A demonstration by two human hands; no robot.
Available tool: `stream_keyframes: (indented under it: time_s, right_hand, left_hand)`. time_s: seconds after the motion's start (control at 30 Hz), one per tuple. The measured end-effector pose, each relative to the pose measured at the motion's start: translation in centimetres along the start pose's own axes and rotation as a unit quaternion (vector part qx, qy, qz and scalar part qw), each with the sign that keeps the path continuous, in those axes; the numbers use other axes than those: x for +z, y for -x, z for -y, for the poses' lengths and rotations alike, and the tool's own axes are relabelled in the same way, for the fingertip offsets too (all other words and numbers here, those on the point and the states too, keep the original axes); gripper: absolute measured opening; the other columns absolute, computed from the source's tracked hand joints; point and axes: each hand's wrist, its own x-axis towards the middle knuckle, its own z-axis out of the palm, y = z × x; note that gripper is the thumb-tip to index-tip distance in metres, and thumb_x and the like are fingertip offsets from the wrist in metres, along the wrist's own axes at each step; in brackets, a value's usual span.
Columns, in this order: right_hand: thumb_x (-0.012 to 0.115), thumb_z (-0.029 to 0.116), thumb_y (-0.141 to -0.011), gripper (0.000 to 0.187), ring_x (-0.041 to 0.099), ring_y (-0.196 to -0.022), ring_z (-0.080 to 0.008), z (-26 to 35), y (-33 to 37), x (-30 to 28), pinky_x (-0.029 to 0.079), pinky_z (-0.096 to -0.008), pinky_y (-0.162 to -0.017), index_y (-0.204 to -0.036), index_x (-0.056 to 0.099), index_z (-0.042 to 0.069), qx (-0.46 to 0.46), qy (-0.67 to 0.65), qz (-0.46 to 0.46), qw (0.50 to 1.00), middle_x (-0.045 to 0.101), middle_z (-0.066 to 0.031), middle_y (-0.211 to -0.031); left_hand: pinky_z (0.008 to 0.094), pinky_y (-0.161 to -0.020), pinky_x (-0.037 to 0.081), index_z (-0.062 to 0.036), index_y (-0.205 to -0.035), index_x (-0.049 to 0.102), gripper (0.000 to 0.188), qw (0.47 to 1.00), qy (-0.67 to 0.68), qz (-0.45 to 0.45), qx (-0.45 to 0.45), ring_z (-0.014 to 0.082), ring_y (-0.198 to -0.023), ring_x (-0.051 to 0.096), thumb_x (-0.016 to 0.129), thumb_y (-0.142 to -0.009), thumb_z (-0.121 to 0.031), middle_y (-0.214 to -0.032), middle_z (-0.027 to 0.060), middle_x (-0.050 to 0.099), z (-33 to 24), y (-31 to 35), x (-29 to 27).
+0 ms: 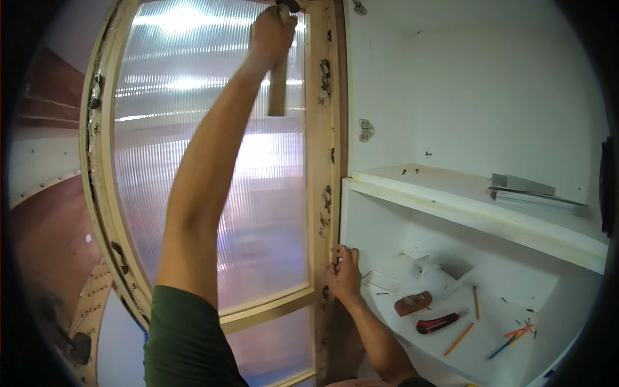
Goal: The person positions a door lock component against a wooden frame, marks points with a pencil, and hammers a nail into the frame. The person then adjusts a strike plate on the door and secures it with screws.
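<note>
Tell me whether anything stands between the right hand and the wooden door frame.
Nothing visible does: the right hand is right at the right edge of the wooden door frame. The utility knife lies off to the right, inside the white cabinet.

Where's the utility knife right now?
Head view, lower right: the utility knife lies in the lower cabinet compartment, between a brown block and an orange pencil.
</note>
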Motion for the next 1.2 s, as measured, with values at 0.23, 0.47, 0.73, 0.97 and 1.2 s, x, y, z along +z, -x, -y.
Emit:
stream_keyframes:
  time_s: [0.23, 0.47, 0.73, 0.97, 1.2]
  right_hand:
    - [0.072, 0.003, -0.089, 0.056, 0.068, -0.095, -0.0311, -0.4, 0.2, -1.1, 0.059, -0.0455, -0.081, -0.142, 0.054, 0.007, 0.05, -0.022, 0.001, 0.999, 0.055, -0.0136, -0.126]
    - [0.075, 0.001, -0.086, 0.058, 0.069, -0.098, -0.0315, 0.1, 0.3, 0.2, 0.062, -0.0451, -0.081, -0.14, 0.054, 0.005, -0.02, -0.016, -0.03, 0.999, 0.055, -0.0135, -0.121]
    - [0.079, 0.014, -0.088, 0.062, 0.067, -0.104, -0.0434, -0.7, 0.3, -0.2, 0.06, -0.0548, -0.081, -0.143, 0.051, 0.006, -0.001, -0.058, -0.008, 0.998, 0.054, -0.018, -0.123]
    - [0.078, 0.013, -0.086, 0.062, 0.066, -0.104, -0.0438, -0.9, 0.3, 0.2, 0.06, -0.055, -0.078, -0.142, 0.051, 0.006, -0.02, -0.066, -0.007, 0.998, 0.054, -0.0187, -0.121]
    - [0.074, 0.01, -0.086, 0.059, 0.066, -0.103, -0.0447, -0.8, 0.2, -0.2, 0.06, -0.0545, -0.078, -0.14, 0.052, 0.005, -0.034, -0.051, -0.039, 0.997, 0.056, -0.0191, -0.119]
  left_hand:
    - [0.0508, -0.107, 0.056, -0.0136, -0.158, 0.046, 0.055, 0.859, -0.409, 0.236, 0.199, 0.0367, -0.13, 0.064, 0.063, -0.109, -0.032, -0.145, 0.0196, 0.064, -7.0, -2.3, -7.1]
    - [0.0546, -0.094, 0.058, -0.0175, -0.138, 0.059, 0.045, 0.709, -0.555, 0.249, 0.355, 0.0372, -0.11, 0.074, 0.061, -0.105, -0.049, -0.126, 0.0162, 0.073, -2.5, -7.3, -7.5]
    - [0.053, -0.095, 0.06, -0.0181, -0.141, 0.06, 0.065, 0.651, -0.619, 0.29, 0.329, 0.0347, -0.111, 0.075, 0.034, -0.109, -0.069, -0.119, 0.0134, 0.076, -4.6, -7.3, -5.1]
    - [0.0533, -0.092, 0.061, -0.0161, -0.143, 0.058, 0.067, 0.624, -0.622, 0.3, 0.365, 0.033, -0.103, 0.077, 0.034, -0.109, -0.069, -0.118, 0.0141, 0.077, -1.7, -8.2, -3.8]
    - [0.0526, -0.094, 0.061, -0.0192, -0.148, 0.054, 0.063, 0.625, -0.639, 0.242, 0.378, 0.0343, -0.109, 0.076, 0.035, -0.11, -0.066, -0.122, 0.0116, 0.077, 0.0, -11.2, -2.3]
